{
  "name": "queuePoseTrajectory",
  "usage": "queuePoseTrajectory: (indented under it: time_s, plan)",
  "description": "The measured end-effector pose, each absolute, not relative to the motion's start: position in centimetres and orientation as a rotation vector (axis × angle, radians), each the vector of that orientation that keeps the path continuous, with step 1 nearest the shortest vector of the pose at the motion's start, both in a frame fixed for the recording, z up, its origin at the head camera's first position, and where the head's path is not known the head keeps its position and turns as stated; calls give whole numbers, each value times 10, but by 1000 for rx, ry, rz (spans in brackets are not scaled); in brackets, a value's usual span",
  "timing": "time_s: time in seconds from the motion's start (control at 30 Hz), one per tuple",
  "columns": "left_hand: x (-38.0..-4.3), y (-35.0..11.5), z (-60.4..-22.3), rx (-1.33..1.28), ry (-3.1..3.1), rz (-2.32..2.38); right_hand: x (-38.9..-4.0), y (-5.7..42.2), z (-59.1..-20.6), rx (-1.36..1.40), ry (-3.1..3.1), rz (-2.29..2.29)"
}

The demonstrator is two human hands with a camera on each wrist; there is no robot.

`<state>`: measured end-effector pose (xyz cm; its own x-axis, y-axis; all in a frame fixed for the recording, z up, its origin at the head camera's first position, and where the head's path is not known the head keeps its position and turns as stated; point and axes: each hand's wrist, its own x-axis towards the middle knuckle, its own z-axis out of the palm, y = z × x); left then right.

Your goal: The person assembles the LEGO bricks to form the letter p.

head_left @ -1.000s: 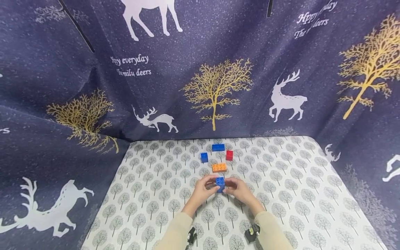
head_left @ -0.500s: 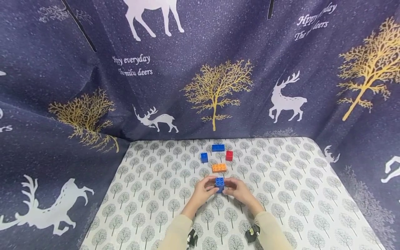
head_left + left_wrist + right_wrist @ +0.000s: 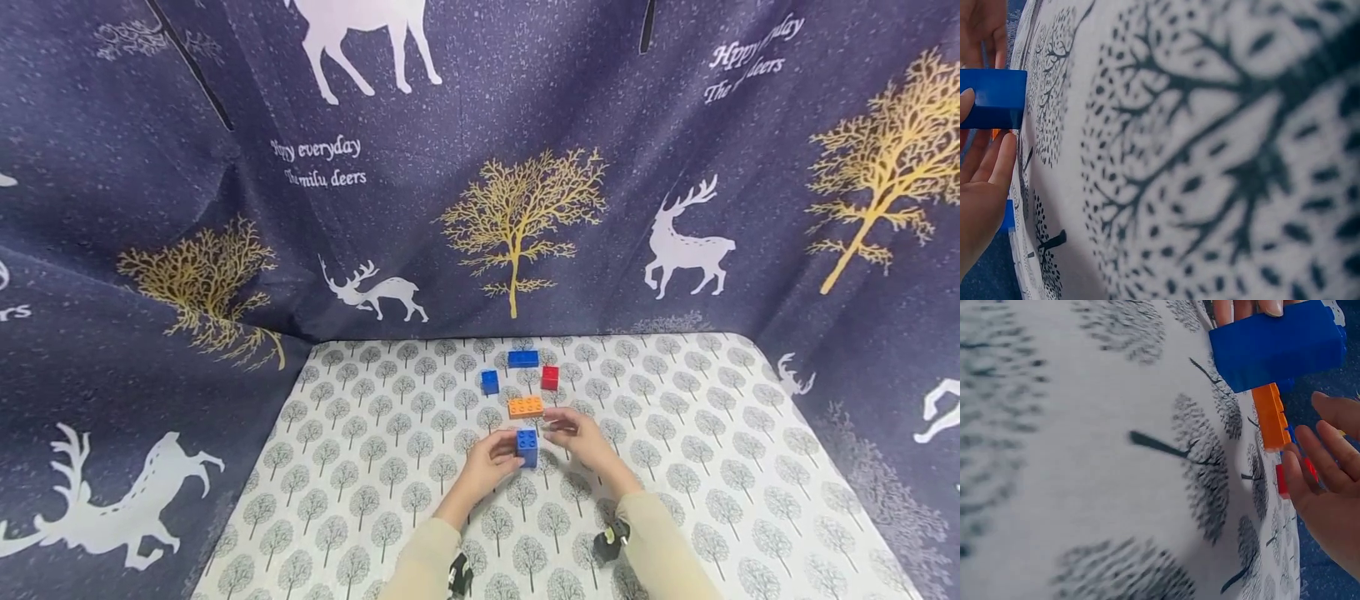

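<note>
Tall, smooth-sided blue plastic brick point(image 3: 527, 452), studded top; tree-print cloth point(image 3: 401, 500) beneath. Left hand point(image 3: 482, 469) pinches it; right hand point(image 3: 588, 444) apart, fingers loosely spread, near studded orange brick point(image 3: 526, 406).

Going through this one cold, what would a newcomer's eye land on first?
Probably the dark blue backdrop behind the table, with its gold trees and white deer. Next, the upright blue block near the table's middle, pinched by the left hand, with the right hand open beside it. Just beyond the block, the orange brick stands out against the pale cloth.
</note>
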<state>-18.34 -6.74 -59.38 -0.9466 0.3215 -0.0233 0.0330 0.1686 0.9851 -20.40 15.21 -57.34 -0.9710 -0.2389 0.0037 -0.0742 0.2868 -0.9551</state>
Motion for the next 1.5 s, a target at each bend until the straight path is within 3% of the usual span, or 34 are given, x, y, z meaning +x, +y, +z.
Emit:
queuePoseTrajectory:
  time_s: [0.7,0.97,1.5]
  plan:
    - [-178,-68,-594,362,2216,1898,-261,133,-581,-443,2452,-1707]
    - [-172,-68,-576,382,2191,1924,-264,124,-580,-404,2540,-1584]
    - [-180,-69,-600,375,2198,1918,-265,120,-584,-273,2655,-1435]
